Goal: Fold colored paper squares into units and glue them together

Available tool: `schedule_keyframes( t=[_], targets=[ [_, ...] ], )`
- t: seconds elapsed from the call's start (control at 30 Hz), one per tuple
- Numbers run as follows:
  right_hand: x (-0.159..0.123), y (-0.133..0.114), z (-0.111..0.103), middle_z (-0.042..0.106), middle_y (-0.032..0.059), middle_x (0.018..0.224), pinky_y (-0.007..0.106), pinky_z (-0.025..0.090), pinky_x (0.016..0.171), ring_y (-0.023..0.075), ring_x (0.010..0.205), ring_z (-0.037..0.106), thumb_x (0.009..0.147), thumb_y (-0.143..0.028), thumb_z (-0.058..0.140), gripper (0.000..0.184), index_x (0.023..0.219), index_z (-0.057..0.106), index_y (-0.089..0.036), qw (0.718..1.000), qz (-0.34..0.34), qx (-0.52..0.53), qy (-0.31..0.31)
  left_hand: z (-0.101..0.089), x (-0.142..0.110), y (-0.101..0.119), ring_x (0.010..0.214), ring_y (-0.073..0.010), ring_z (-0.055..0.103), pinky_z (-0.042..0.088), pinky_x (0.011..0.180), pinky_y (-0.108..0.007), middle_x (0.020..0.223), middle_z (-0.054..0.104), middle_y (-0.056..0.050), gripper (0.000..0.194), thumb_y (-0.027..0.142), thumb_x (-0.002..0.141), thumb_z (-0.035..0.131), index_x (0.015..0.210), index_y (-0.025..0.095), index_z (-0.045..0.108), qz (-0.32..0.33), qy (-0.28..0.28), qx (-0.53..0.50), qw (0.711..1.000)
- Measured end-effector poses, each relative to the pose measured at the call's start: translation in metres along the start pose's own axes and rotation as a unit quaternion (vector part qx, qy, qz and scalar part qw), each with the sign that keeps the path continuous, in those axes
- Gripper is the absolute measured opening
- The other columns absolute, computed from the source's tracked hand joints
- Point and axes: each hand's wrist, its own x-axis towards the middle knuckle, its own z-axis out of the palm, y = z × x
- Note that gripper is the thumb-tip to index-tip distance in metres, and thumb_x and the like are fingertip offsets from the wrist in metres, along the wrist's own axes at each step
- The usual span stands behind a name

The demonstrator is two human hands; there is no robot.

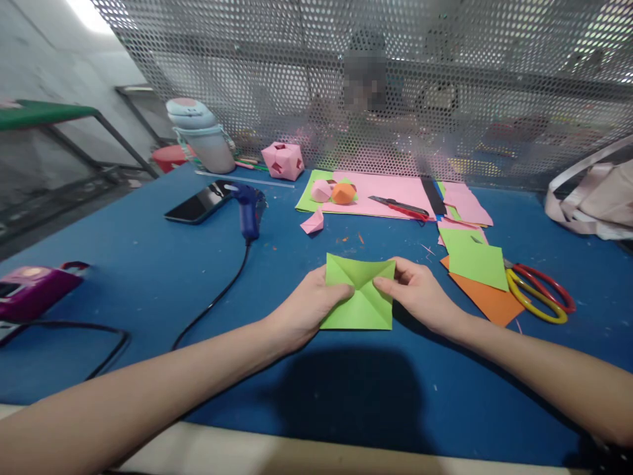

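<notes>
A square of green paper (359, 311) with crossing diagonal creases is held up between my two hands, just above the blue table. My left hand (316, 300) grips its left edge, the thumb lying on the front near the middle. On the opposite edge my right hand (420, 290) pinches the sheet, thumb in front and fingers behind. The fingers behind the paper are mostly hidden. Beyond it lie a small folded pink paper piece (312, 222) and some tiny orange scraps.
Green squares (477, 265), orange paper (487, 298) and scissors (541, 293) lie right. Behind are a box cutter (400, 208), pink sheets (386, 188), folded paper balls (343, 192) and a pink paper polyhedron (283, 160). Leftward are a glue gun (248, 211), phone (200, 201) and bottle (205, 142).
</notes>
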Motion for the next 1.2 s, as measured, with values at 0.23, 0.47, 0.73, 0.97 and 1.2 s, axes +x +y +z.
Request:
schedule_keyframes(
  t=[0.23,0.47,0.73,0.97,1.2],
  targets=[
    [-0.0018,0.0026,0.0029,0.067,0.0016,0.088,0.03,0.049,0.073,0.0163,0.08,0.062,0.079,-0.031,0.062,0.016,0.091,0.062,-0.021,1.0,0.006,0.009,-0.024,-0.0038,0.0011,-0.0029,0.083,-0.0213,0.067,0.053,0.078,-0.034,0.099,0.072,-0.006,0.038,0.014,0.07,0.063,0.108,0.018,0.063,0.028,0.019,0.035,0.999],
    [-0.0052,0.0004,0.0045,0.065,-0.0001,0.081,0.028,0.048,0.069,0.0148,0.073,0.06,0.08,-0.032,0.061,0.014,0.089,0.062,-0.021,1.0,-0.002,-0.01,-0.019,-0.0017,-0.0005,-0.0001,0.079,-0.02,0.067,0.053,0.072,-0.031,0.095,0.072,-0.006,0.038,0.016,0.07,0.062,0.108,0.016,0.064,0.026,0.04,0.067,0.997],
    [-0.0039,0.0019,0.005,0.067,0.0017,0.09,0.03,0.049,0.076,0.017,0.082,0.062,0.08,-0.034,0.062,0.017,0.092,0.063,-0.021,0.999,0.001,0.04,-0.016,-0.0052,-0.0002,0.0011,0.079,-0.0204,0.067,0.053,0.075,-0.034,0.096,0.072,-0.006,0.041,0.013,0.07,0.063,0.111,0.016,0.062,0.023,0.017,0.018,0.999],
    [-0.0015,0.0031,0.0048,0.067,0.003,0.094,0.032,0.049,0.081,0.0184,0.088,0.062,0.081,-0.036,0.062,0.02,0.093,0.064,-0.021,0.996,0.013,0.089,-0.005,-0.0026,-0.0013,0.0023,0.079,-0.0203,0.067,0.053,0.078,-0.035,0.096,0.071,-0.006,0.039,0.013,0.072,0.061,0.11,0.017,0.062,0.01,0.001,0.021,1.0],
    [0.0005,0.0051,0.0024,0.064,0.0021,0.084,0.03,0.048,0.073,0.0173,0.081,0.061,0.082,-0.038,0.06,0.02,0.09,0.061,-0.019,0.999,0.024,0.044,0.02,-0.003,0.0002,0.0021,0.079,-0.0206,0.067,0.052,0.075,-0.033,0.096,0.071,-0.005,0.034,0.017,0.074,0.055,0.107,0.019,0.062,0.0,0.021,-0.013,1.0]
  ],
)
